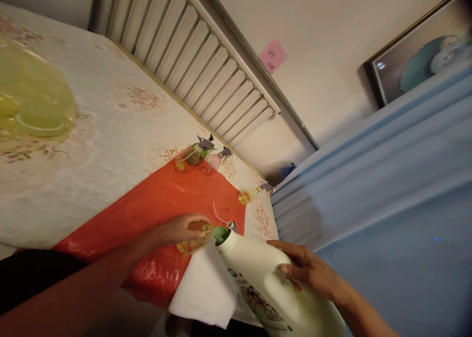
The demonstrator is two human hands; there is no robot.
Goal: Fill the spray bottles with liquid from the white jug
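Note:
My left hand is closed around a small clear yellow bottle standing on the red plastic sheet. My right hand grips the side of a large white jug, tilted so its green spout sits at the small bottle's mouth. A white cloth lies under the jug at the table's near edge.
Three small spray bottles stand further along the red sheet: a green one, a pink one and a yellow one. A yellow basin sits at the far left of the floral tablecloth. A blue curtain hangs on the right.

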